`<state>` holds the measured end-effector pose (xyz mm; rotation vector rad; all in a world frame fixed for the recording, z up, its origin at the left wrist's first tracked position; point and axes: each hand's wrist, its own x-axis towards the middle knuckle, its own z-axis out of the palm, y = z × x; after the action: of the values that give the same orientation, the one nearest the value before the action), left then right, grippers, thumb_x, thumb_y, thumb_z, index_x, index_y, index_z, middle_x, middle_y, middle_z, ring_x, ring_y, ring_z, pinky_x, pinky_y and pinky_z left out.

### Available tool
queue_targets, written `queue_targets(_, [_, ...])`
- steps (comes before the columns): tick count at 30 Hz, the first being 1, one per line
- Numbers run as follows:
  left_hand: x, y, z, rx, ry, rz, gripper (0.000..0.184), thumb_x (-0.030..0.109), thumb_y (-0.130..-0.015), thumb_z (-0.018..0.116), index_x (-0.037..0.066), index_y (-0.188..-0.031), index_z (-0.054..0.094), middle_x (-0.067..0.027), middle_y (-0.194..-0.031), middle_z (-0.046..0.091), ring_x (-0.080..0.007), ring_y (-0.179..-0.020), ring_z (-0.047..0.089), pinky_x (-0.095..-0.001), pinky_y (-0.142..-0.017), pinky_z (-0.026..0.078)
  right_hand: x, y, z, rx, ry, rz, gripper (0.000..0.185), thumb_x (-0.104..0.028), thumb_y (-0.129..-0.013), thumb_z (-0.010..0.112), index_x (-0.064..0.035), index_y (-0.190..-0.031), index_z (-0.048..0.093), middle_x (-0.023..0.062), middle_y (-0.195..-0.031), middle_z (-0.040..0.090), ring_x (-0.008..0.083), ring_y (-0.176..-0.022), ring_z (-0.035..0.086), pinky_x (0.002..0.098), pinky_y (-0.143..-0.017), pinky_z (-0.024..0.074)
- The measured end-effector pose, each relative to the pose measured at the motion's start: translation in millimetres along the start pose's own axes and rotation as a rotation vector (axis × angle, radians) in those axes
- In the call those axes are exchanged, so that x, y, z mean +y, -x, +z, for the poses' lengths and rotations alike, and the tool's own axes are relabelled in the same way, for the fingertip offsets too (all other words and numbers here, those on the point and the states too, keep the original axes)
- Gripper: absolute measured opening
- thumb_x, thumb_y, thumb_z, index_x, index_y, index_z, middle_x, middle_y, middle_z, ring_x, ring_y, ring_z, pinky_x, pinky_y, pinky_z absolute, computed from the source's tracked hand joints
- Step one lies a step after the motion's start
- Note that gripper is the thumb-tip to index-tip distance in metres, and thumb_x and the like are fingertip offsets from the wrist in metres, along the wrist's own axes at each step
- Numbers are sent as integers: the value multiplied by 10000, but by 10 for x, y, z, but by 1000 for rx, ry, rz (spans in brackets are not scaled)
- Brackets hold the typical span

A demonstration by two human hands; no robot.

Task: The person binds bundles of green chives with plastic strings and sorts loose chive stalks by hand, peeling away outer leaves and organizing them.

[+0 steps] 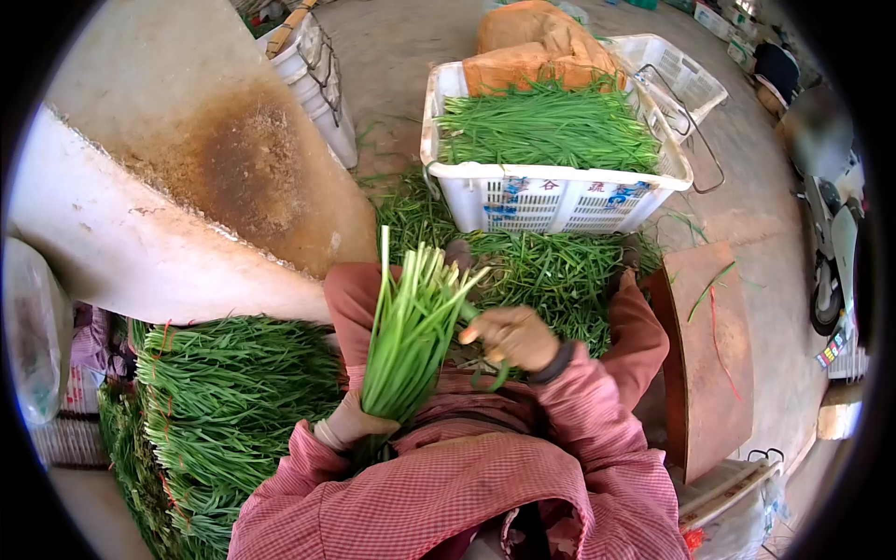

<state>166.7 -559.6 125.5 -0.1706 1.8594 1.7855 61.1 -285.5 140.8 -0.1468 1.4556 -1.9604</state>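
Note:
A bunch of garlic chives (411, 345) stands nearly upright over my lap, its pale cut ends pointing up and away from me. My left hand (359, 422) is wrapped round its lower, leafy part. Just right of the bunch is my right hand (518, 338), fingers closed in a pinch. Green chive leaves stick out above and below those fingers, slightly blurred. Loose chive leaves (541, 280) lie heaped on the floor between my feet.
A white plastic crate (560, 201) full of chives stands ahead, an orange sack (537, 42) behind it. Tied chive bundles (233, 401) are stacked at my left below a stained pale slab (168, 224). A brown board (714, 355) with red string stands right; a scooter (831, 243) is beyond.

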Motion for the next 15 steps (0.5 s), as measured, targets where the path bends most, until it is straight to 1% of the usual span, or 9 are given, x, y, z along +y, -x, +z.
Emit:
queue_targets(1, [-1, 29, -82, -117, 38, -39, 587, 35, -567, 737, 33, -1107, 507, -54, -1014, 575, -123, -917, 518, -274, -821, 419, -170, 41, -149, -42, 39, -56, 214, -232, -848, 532, -31, -889, 594, -43, -461, 390, 18, -371, 321, 176, -320, 211])
queue_targets(3, [-320, -31, -291, -213, -38, 44, 619, 37, -564, 736, 46, -1131, 489, -61, -1008, 574, -144, -902, 528, -276, -807, 428, -352, 123, -339, -34, -401, -211, 202, -267, -851, 509, -84, -774, 550, -74, -465, 366, 36, -345, 293, 180, -312, 198])
queue_targets(5, [-446, -64, -335, -495, 285, -55, 583, 12, -588, 709, 24, -1124, 481, -67, -956, 570, -167, -850, 531, -303, -755, 442, -677, 254, -387, 269, -531, -345, 188, -289, -833, 533, -102, -825, 544, -75, -469, 335, 38, -354, 282, 184, -318, 212])
queue_targets(6, [-453, -39, -331, -479, 284, -98, 644, 2, -562, 708, 48, -1156, 465, -64, -1005, 560, -183, -855, 545, -296, -767, 448, -721, 259, -561, 328, -538, -417, 220, -296, -815, 565, -88, -885, 555, -67, -481, 349, 34, -357, 275, 191, -318, 211])
queue_targets(8, [-386, -7, -285, -434, 297, -164, 652, 7, -560, 713, 50, -1161, 461, -61, -1011, 556, -182, -865, 542, -298, -775, 445, -681, 177, -846, 472, -122, -429, 324, -274, -808, 581, -22, -1007, 530, -34, -522, 439, 99, -405, 389, 216, -393, 345])
queue_targets(10, [-312, 13, -238, -366, 318, -239, 673, 16, -558, 733, 56, -1171, 456, -48, -1043, 551, -176, -926, 525, -304, -819, 431, -505, 181, -882, 1004, 1431, -252, 328, -176, -847, 518, 46, -1077, 444, 53, -695, 508, 197, -625, 527, 284, -589, 505])
queue_targets(11, [-272, 13, -208, -350, 311, -238, 675, 16, -557, 735, 56, -1171, 456, -47, -1047, 550, -175, -932, 523, -305, -823, 429, -475, 193, -736, 961, 1561, -212, 365, -157, -831, 535, 28, -1123, 419, 85, -834, 472, 219, -727, 514, 304, -633, 507])
queue_targets(14, [-185, 21, -119, -318, 264, -189, 680, 18, -555, 741, 58, -1172, 457, -44, -1058, 548, -172, -950, 516, -306, -835, 423, -359, 149, -111, 326, 980, -334, 541, -100, -783, 584, -25, -1261, 343, 182, -1253, 365, 285, -1031, 474, 366, -765, 513])
queue_targets(15, [-151, 23, -80, -306, 253, -172, 682, 18, -555, 743, 58, -1172, 457, -43, -1061, 548, -171, -955, 514, -307, -839, 421, -232, 51, 8, 219, 771, -343, 550, -195, -795, 580, -26, -1262, 343, 180, -1192, 455, 295, -997, 508, 349, -791, 494])
